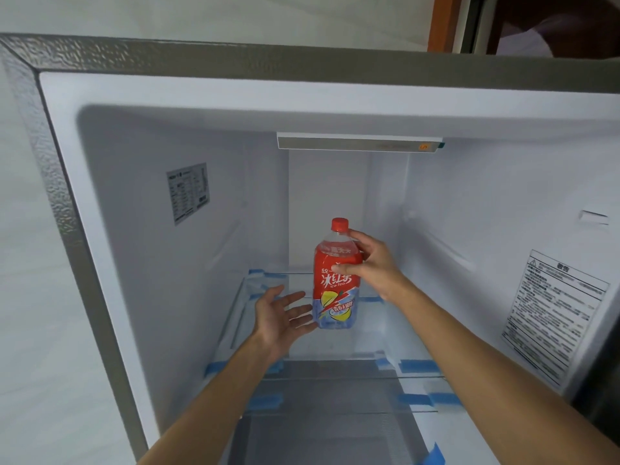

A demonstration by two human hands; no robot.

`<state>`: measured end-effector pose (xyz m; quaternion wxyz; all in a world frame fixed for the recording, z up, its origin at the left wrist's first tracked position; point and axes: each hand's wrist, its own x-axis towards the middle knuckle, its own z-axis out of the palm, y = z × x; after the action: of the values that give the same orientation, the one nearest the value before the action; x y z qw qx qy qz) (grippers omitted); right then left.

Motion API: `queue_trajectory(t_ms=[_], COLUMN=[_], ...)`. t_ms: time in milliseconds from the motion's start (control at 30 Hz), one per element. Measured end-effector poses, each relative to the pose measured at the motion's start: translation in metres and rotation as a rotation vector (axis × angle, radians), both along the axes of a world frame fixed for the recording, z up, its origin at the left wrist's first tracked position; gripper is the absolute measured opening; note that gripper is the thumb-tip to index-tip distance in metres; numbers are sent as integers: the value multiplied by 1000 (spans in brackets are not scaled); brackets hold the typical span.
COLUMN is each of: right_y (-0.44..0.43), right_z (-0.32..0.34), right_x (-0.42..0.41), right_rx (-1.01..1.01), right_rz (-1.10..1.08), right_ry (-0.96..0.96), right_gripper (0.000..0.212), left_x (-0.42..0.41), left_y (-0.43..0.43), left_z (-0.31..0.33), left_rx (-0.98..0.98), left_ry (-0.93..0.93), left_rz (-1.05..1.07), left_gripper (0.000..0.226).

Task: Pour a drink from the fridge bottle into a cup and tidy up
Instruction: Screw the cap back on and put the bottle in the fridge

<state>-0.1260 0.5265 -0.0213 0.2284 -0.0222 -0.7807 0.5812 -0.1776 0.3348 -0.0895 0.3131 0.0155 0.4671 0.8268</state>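
Head view into the open refrigerator compartment (335, 105). My right hand (372, 265) grasps the iced tea bottle (336, 280) at its shoulder — thumb across the red label at the front, fingers (356, 235) wrapped round the far side just under the red cap (339, 224). The bottle stands upright at the centre of view, its base over the glass shelf (375, 344); whether the base touches the shelf cannot be told. My left hand (280, 315) lies at 8 o'clock from the bottle, palm turned toward it, fingers released and spread, the fingertips just beside the lower, blue part of the label; contact there cannot be confirmed. Both bare forearms enter from the bottom edge of the frame, the left from 7 o'clock, the right from 4 o'clock.

Strips of blue tape (417, 365) mark the shelf edges and the clear drawer fronts below. A specification sticker (188, 193) sits on the left inner wall at 10 o'clock from the bottle; a warning label (553, 313) with printed text sits on the right wall at 3 o'clock. A control strip (359, 143) crosses the back wall at 12 o'clock — directly above the bottle cap, well apart from it.
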Motion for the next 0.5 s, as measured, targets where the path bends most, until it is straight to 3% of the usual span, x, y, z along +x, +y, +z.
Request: queue_trajectory(t_ms=[233,333,433,500], right_y=[2,-1,-4,-6], right_z=[-5,-8,-10,-11], right_x=[-6,-4,0,6], right_rx=[5,35,109,187], right_rz=[-2,-2,-33,-109], right_ry=[-44,-73,-124,-205], right_gripper=[69,70,83,97], left_x=[0,4,9,10], left_y=[0,0,-1,-5], left_z=[6,8,10,10], left_rx=[-28,-127,-304,-610], left_ry=[11,92,286,646], left_rz=[-30,-67,-85,-92], left_gripper=[51,46,46,62])
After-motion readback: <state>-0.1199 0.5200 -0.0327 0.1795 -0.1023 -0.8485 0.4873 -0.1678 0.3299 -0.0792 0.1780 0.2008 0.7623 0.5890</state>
